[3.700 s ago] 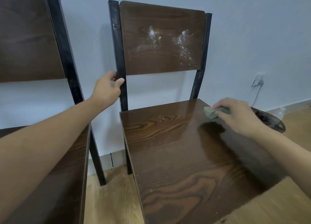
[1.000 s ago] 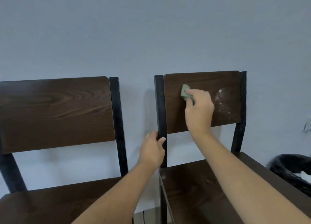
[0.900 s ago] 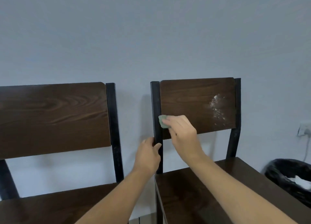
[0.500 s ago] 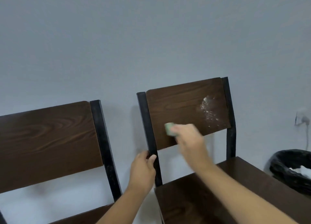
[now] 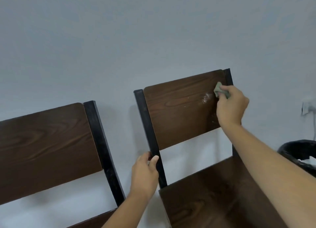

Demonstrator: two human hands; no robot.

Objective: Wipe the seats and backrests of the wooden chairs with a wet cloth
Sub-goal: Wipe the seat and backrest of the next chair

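Observation:
Two dark wooden chairs with black metal frames stand against a pale wall. On the right chair's backrest point(image 5: 177, 114) a small patch of white residue point(image 5: 205, 98) shows near its upper right. My right hand point(image 5: 231, 106) presses a small green cloth point(image 5: 218, 90) against the backrest's top right corner, just right of the residue. My left hand point(image 5: 145, 174) grips that chair's black left post point(image 5: 150, 138) below the backrest. The right chair's seat point(image 5: 213, 198) lies under my right forearm. The left chair's backrest point(image 5: 46, 147) is untouched.
A bin lined with a black bag point(image 5: 301, 156) stands on the floor at the right, close to the right chair's seat. A wall socket with a plug point(image 5: 307, 108) sits on the wall above it. The left chair's black post point(image 5: 102, 150) stands close beside my left hand.
My right hand has carried the cloth from the backrest's lower left across to its upper right corner. The white patch is smaller. My left hand keeps its hold on the post.

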